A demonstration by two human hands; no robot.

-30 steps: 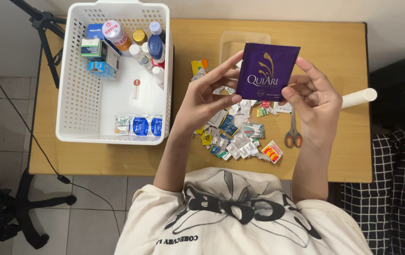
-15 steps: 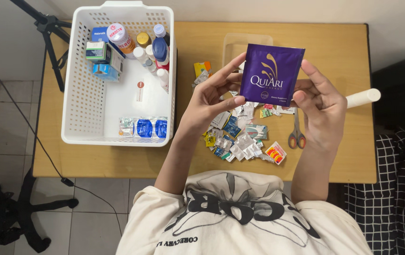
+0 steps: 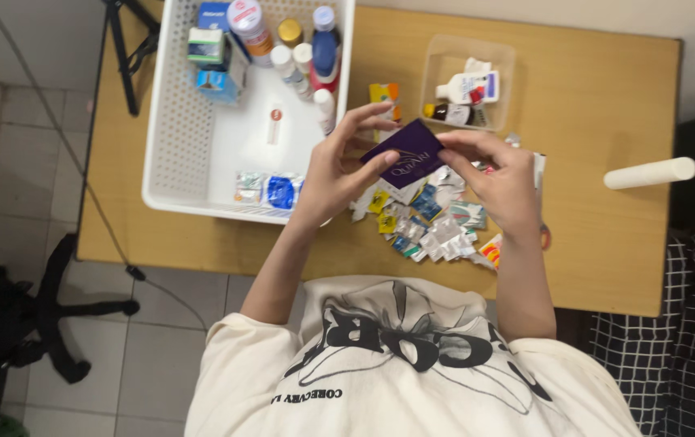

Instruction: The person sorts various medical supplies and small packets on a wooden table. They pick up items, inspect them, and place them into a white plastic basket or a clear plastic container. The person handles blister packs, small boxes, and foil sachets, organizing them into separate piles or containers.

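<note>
Both hands are up over the bench (image 3: 606, 243) right now, sharing one purple sachet (image 3: 405, 160). The left hand (image 3: 335, 166) has its thumb and fingers closed on the sachet's left edge, and the right hand (image 3: 497, 178) pinches the right corner between thumb and fingertips. The sachet is tilted, nearly flat to the camera's line of sight, held just above a loose pile of small packets (image 3: 428, 222) that lies spread on the wood. Just left of the left hand sits a white perforated basket (image 3: 171, 121); bottles (image 3: 307, 48) and small boxes (image 3: 210, 57) crowd its far end, and a strip of blue-and-silver packets (image 3: 270, 190) lies along its near wall. Beyond the hands, a clear plastic tray (image 3: 444, 69) holds a white bottle and a small dark one. Far right, a white cylinder (image 3: 651, 172) lies at the bench edge. A sliver of scissor handle (image 3: 545, 236) peeks out beside the right wrist. A cream printed shirt (image 3: 412, 364) fills the bottom of the view.
</note>
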